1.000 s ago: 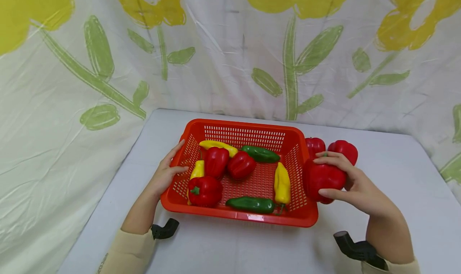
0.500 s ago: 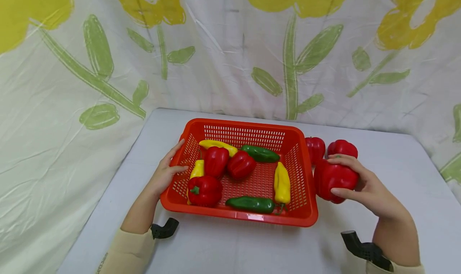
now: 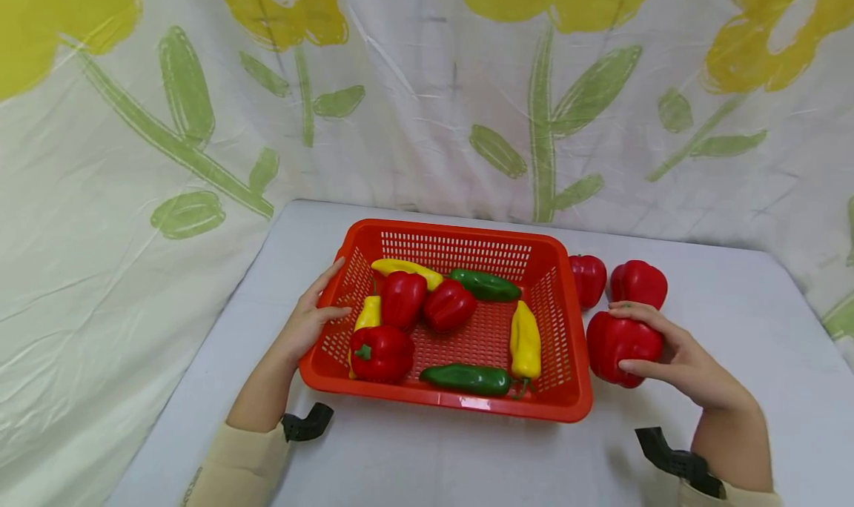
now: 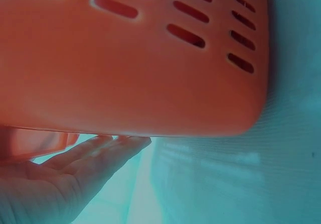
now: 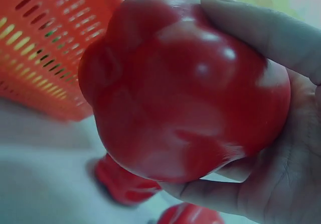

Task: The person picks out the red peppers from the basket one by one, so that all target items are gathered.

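Note:
The red plastic basket (image 3: 440,402) stands on the white table with several peppers in it. My left hand (image 3: 308,329) holds its left rim, thumb over the edge and fingers along the outside. In the left wrist view, straight fingers (image 4: 115,151) lie against the basket's side. Beyond the right rim, my right hand (image 3: 687,351) grips a red bell pepper (image 3: 620,348) between thumb and fingers. Inside the basket are red bell peppers (image 3: 382,353), long yellow peppers (image 3: 525,340) and long green peppers (image 3: 465,379).
Two more red bell peppers, one close by the basket's right wall (image 3: 588,281) and another further right (image 3: 638,283), lie on the table (image 3: 727,292). A flower-printed curtain (image 3: 414,121) hangs behind the table. Black wrist mounts (image 3: 308,423) sit on both forearms.
My right hand has moved right with the red bell pepper, from over the basket's right rim to beside it, then slightly toward me. The left hand and basket have stayed put.

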`<state>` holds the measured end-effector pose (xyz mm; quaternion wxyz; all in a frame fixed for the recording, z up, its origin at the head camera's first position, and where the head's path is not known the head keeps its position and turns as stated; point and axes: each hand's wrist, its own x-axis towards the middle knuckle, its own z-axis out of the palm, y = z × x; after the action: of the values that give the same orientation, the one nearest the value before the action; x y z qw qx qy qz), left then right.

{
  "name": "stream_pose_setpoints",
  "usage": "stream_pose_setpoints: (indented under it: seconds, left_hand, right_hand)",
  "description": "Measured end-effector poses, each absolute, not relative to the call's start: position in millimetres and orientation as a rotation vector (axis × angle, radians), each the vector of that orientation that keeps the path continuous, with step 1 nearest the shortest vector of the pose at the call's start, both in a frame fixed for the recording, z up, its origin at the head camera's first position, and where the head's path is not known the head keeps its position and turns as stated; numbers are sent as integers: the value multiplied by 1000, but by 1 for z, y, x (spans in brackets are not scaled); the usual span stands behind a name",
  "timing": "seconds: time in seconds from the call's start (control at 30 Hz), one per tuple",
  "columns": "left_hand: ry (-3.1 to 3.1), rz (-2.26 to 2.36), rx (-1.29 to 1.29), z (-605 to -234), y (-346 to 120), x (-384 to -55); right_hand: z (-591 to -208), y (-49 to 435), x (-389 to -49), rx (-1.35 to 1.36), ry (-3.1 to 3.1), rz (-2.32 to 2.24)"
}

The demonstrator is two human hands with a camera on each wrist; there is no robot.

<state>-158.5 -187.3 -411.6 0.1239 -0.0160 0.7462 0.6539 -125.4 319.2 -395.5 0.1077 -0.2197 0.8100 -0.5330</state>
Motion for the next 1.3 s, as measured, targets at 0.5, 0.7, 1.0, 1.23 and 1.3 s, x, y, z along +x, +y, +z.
stream_pose_setpoints:
  seconds: [0.5,0.7,1.0,1.23,1.3]
  left_hand:
    - [2178,1906,-49,-412,-187,-159]
    - [2168,1916,-43,-412,-187,-159]
    - [2168,1913,-50,-412,-187,-159]
    - [2178,1904,-51,-412,-187,-159]
    - [2179,1906,-51,-412,-187,-159]
  right_hand:
    - [-428,319,-139,-538,2368,-1554]
    - [-436,319,-143,-443,2349,-1519]
    - [-443,317,-145,-434,2325,-1475]
    - [-445,316,-147,-459,2321,-1468]
    - [-445,315,-147,-469,2326,-1459]
